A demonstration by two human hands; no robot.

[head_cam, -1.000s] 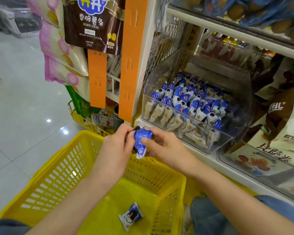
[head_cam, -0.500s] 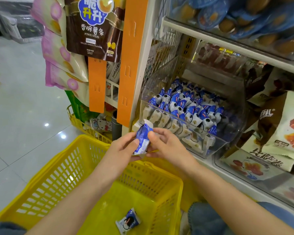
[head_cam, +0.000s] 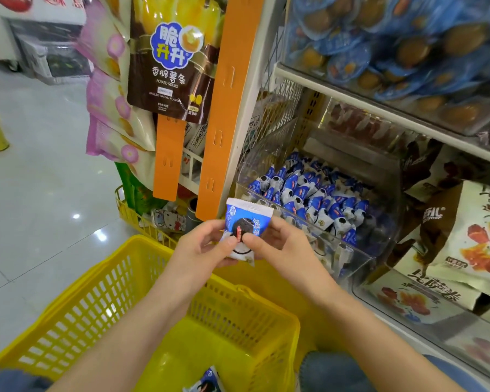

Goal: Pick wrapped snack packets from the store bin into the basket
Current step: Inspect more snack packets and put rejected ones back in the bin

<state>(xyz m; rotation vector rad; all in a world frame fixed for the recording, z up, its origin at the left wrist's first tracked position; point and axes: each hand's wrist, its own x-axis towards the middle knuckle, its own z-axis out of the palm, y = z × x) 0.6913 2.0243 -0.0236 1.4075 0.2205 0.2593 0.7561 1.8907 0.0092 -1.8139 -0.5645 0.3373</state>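
Note:
A blue and white snack packet (head_cam: 245, 222) with a dark cookie pictured on it is held flat, face up, above the far rim of the yellow basket (head_cam: 96, 304). My left hand (head_cam: 201, 250) pinches its left side and my right hand (head_cam: 277, 241) pinches its right side, thumbs on top. A clear plastic bin (head_cam: 359, 258) on the shelf just right of my hands holds several packets of the same kind (head_cam: 309, 193). One packet (head_cam: 207, 384) lies on the basket floor at the bottom edge of the view.
Orange hanging strips (head_cam: 224, 108) with snack bags (head_cam: 167, 66) hang left of the bin. An upper shelf (head_cam: 379, 108) carries blue packs above. Large snack bags (head_cam: 464, 236) stand right of the bin. A second yellow basket (head_cam: 130, 213) sits behind on the tiled floor (head_cam: 40, 193).
The packet has been turned from edge-on to flat with its printed face up, and both hands have risen slightly with it. The view has tilted upward.

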